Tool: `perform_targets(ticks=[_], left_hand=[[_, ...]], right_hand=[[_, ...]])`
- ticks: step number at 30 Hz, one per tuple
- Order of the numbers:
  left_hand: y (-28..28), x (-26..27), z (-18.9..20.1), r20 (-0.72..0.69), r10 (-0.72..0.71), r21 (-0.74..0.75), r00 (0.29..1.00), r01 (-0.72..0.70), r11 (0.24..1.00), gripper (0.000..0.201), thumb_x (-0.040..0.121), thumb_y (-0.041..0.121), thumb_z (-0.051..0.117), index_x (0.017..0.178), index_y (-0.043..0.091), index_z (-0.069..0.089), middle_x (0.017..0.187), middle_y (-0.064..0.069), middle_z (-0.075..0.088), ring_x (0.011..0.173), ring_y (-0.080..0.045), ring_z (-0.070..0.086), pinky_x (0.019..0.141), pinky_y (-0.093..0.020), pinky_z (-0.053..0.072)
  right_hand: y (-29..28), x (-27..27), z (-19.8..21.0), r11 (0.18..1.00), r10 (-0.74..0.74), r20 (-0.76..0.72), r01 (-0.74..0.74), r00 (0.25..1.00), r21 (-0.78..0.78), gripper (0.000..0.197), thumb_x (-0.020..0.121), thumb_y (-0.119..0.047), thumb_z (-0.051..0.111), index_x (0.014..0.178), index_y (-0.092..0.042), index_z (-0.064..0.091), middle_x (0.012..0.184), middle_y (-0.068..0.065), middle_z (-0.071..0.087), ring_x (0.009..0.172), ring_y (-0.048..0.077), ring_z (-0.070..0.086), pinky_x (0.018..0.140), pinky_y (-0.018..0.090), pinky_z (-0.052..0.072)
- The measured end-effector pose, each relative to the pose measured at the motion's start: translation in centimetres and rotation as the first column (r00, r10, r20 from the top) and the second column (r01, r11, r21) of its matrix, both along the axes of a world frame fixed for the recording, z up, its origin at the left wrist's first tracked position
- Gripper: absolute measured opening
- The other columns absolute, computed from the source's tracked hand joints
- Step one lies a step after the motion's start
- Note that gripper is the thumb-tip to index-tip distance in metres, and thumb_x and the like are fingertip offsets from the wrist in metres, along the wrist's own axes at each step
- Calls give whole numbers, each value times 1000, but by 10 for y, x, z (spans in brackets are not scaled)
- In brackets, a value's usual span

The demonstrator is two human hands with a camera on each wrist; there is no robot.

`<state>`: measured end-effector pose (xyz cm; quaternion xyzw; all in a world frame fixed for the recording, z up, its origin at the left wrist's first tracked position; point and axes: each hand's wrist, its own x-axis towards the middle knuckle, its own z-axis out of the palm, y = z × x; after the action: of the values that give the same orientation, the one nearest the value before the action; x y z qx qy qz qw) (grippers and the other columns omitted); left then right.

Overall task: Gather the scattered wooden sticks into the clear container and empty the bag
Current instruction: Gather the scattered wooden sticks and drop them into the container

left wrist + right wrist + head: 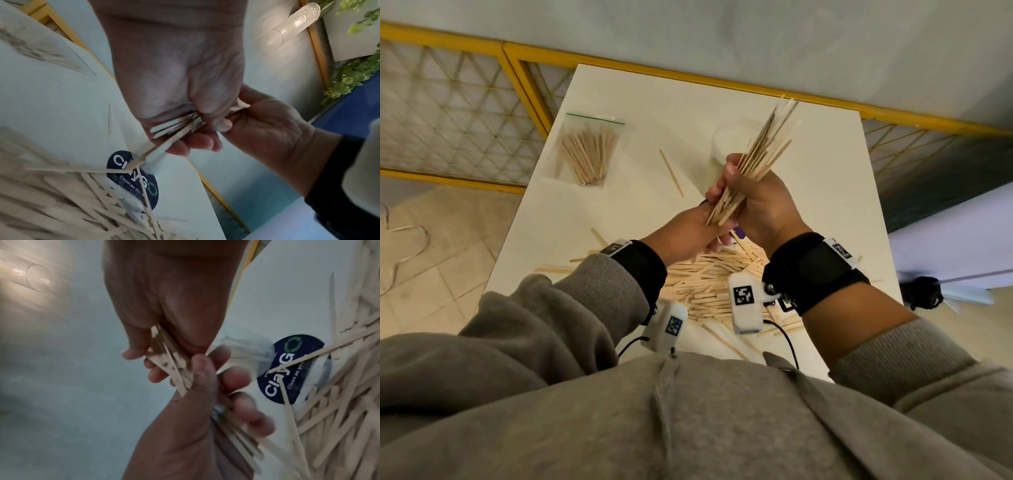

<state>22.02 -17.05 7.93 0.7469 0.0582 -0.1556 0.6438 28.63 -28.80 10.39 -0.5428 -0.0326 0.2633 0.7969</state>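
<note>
Two hands share one bundle of wooden sticks (760,154) above the white table (626,102): right hand (760,202) fingers clamped round it, left hand (688,233) pinching its lower ends. One clear bag (587,154), sticks inside, lies far left; one clear container (726,144) behind the bundle; one loose pile (705,284) near the person. Wrist views alone show one round blue sticker (292,369).

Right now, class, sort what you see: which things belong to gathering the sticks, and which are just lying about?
Job:
left hand and right hand, gripping a bundle of sticks
pile of sticks
lone stick
clear container
bag of sticks

Lying about:
round sticker
cable on floor
</note>
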Motion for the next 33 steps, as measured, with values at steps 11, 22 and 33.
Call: perform_targets(ticks=[11, 22, 33], left_hand=[[15, 4, -30, -399, 253, -508, 882, -441, 740, 35, 86, 30, 57, 117, 14, 56, 115, -1, 59, 115, -19, 51, 108, -37, 30], [3, 19, -16, -695, 299, -498, 653, -738, 455, 44, 102, 23, 30, 92, -6, 61, 75, -18, 64, 67, -25, 65, 62, -33, 59], [11, 39, -30, -595, 345, -334, 726, -614, 715, 33, 100, 30, 39, 95, 5, 61, 102, -12, 63, 92, -28, 62, 84, -40, 51]], right_hand=[[9, 21, 32, 970, -201, 272, 230, 941, -79, 10, 92, -1, 50, 83, -6, 50, 65, 7, 51, 57, 21, 53, 63, 35, 52], [25, -2, 7, 978, -40, 234, 86, 971, -191, 27, 73, -5, 72, 93, -11, 55, 71, 1, 63, 74, 26, 66, 82, 41, 56], [35, 22, 9, 951, -105, 333, 192, 937, -242, 4, 86, -12, 57, 85, -12, 54, 59, -5, 58, 59, 18, 57, 69, 40, 52]])
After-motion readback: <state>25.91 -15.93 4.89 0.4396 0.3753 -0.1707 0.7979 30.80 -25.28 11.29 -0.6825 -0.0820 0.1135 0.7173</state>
